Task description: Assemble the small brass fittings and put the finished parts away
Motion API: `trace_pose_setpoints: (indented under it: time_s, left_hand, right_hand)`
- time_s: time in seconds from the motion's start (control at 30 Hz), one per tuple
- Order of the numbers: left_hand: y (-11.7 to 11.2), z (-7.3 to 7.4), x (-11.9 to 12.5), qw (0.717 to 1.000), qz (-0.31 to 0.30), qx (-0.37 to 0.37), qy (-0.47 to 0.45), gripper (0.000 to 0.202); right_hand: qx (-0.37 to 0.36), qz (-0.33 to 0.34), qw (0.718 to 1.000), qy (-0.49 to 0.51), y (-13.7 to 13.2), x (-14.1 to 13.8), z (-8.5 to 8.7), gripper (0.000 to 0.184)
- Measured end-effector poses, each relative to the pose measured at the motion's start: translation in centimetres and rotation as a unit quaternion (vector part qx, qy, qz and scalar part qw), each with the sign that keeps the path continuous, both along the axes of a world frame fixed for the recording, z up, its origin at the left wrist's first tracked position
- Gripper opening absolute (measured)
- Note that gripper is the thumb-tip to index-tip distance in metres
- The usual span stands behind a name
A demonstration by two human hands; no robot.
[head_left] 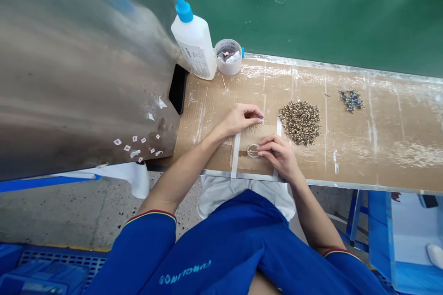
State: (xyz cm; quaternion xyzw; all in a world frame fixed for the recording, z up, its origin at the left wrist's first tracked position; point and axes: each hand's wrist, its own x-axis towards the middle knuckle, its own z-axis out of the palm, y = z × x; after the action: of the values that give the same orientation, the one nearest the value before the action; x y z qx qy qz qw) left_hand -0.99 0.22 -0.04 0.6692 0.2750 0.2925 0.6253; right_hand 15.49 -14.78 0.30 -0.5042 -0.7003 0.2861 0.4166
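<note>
My left hand (243,118) is closed in a pinch above the cardboard, with a tiny bluish part (261,118) between thumb and fingertips; its shape is mostly hidden. Lower and to the right, my right hand (278,153) pinches a thin toothpick (255,150), its tip inside a small round clear dish (252,151). The dish rests on a taped-down cardboard piece (252,163). Just right of my hands lies a pile of small brass-coloured metal parts (300,122). Farther right is a smaller heap of blue-and-gold parts (351,100).
A white bottle with a blue nozzle (194,46) stands behind my left hand, beside a tape roll (228,68) holding scraps. Another toothpick (224,82) and a dark phone-like slab (178,88) lie near. A metal panel (86,64) borders the left; a green surface (311,9) lies beyond.
</note>
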Motion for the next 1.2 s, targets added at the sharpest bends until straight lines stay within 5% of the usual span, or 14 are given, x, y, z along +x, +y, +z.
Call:
trace_pose_setpoints:
  time_s: [0.27,0.43,0.6,0.77,1.2]
  left_hand:
    - [0.0,-0.2,0.1,1.0,0.001,-0.005,-0.003,0.016]
    - [0.0,-0.3,0.1,1.0,-0.001,0.005,0.009,0.015]
    - [0.0,-0.2,0.0,1.0,-0.004,0.005,0.027,0.012]
    - [0.1,0.0,0.0,0.999,-0.013,0.01,0.039,0.01]
    - [-0.1,0.0,0.1,0.995,-0.01,0.061,0.077,0.006]
  right_hand:
    - [0.047,0.036,0.995,-0.076,1.1,-0.9,0.9,0.017]
    - [-0.03,0.049,0.998,0.023,2.2,0.5,2.3,0.025]
    - [-0.054,-0.077,0.99,0.103,4.1,2.4,3.5,0.035]
    - [0.012,-0.222,0.965,0.137,5.7,2.1,2.3,0.041]
    - [0.008,-0.23,0.97,0.075,5.8,1.5,0.6,0.042]
